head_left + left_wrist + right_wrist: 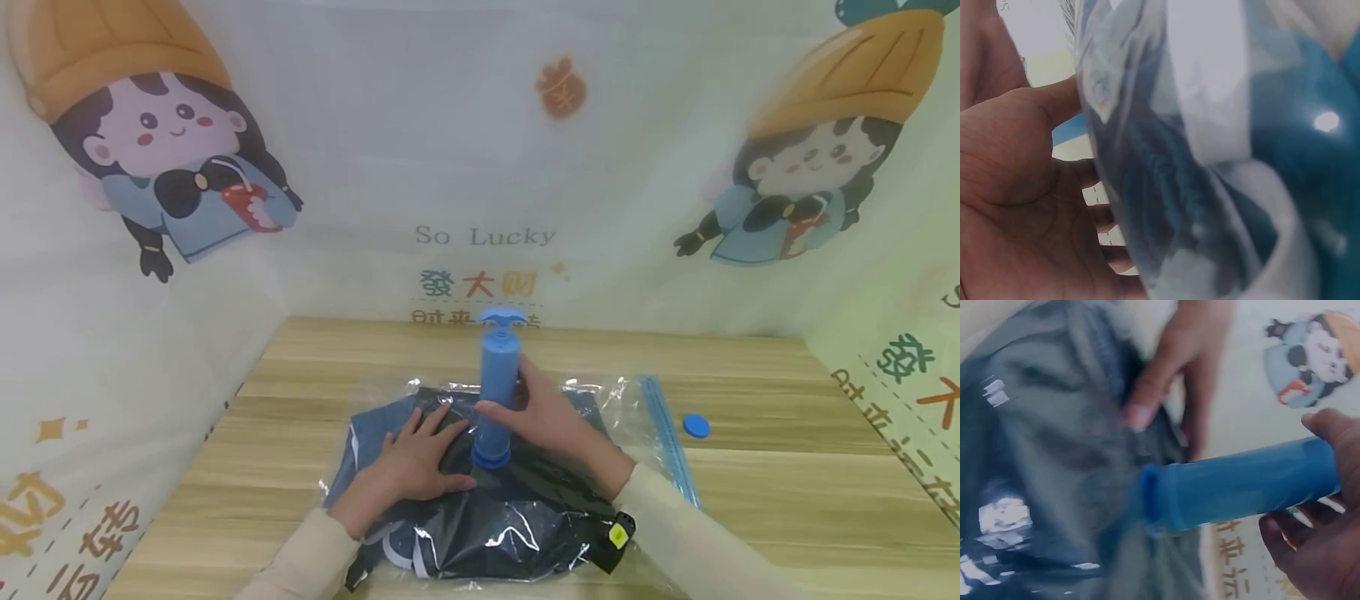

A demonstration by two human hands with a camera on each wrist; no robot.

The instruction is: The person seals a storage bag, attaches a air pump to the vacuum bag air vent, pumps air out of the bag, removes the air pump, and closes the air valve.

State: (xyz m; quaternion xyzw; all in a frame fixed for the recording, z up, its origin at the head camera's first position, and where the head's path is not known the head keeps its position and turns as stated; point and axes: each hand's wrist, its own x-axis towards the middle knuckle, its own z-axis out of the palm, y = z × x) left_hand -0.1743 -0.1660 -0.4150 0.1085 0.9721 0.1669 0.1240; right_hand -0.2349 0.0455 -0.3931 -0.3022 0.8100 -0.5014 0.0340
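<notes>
One blue pump (498, 371), one clear bag (510, 542), one blue cap (697, 426), two printed cartoon figures (198, 158) (817, 162), one wooden table (765, 400)

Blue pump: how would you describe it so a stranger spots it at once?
On the wooden table lies a clear bag packed with dark fabric. Upright on it, held by the right hand, stands the blue pump. Unlike the flat blue cap beside the bag, it is a tall cylinder with a winged handle.

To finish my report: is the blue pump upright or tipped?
Upright: in the head view, the blue pump stands base down on the bag, handle on top.
</notes>
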